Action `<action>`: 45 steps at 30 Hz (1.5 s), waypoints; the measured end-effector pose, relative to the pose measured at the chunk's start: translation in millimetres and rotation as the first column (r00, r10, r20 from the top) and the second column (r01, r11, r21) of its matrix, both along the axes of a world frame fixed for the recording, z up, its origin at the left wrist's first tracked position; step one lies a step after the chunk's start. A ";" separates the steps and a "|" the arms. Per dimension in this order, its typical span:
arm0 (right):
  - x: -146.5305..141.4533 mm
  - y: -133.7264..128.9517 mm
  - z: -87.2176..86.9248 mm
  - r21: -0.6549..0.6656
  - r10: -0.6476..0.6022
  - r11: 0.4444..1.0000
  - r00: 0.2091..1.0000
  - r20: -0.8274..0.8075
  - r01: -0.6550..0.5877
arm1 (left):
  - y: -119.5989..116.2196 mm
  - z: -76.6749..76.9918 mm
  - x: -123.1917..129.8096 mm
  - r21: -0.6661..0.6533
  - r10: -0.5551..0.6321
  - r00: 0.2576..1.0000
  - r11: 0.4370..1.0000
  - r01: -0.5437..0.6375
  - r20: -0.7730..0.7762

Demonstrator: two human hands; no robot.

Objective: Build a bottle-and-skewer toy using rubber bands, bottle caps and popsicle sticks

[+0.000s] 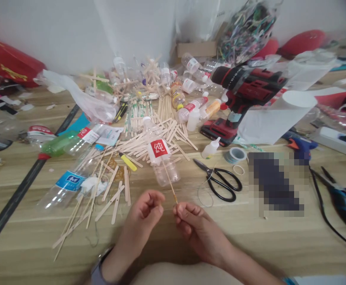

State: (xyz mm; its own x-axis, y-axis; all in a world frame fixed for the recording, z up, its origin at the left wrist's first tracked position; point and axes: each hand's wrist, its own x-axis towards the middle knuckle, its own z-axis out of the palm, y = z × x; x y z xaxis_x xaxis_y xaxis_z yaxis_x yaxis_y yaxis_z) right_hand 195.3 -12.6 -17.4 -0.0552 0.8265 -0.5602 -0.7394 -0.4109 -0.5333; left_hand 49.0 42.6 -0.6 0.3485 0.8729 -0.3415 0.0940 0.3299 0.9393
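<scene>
Between thumb and fingers, my right hand [193, 223] pinches the lower end of a thin wooden stick [169, 180]. The stick slants up and away, its far part in front of a clear bottle with a red label [159, 149] that lies on the table. Just left of the stick's held end is my left hand [146, 215], its fingers curled with a gap between them and the thumb, and nothing visible in it. Black-handled scissors [224, 184] lie to the right, beyond my right hand. Flat wooden sticks [134, 146] are heaped around and behind the bottle.
A red and black drill [235, 99] stands at the back right near a small white squeeze bottle [210, 148] and a tape roll [235, 154]. Pliers [340, 202] lie far right. A black bar [15, 194], plastic bottles [69, 184] and a yellow cutter [128, 162] are left.
</scene>
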 end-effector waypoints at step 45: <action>9.0 8.9 -2.4 0.087 0.068 0.992 0.978 0.199 -0.086 | 15.6 2.7 13.8 -0.449 -0.152 0.962 0.860 0.242 0.227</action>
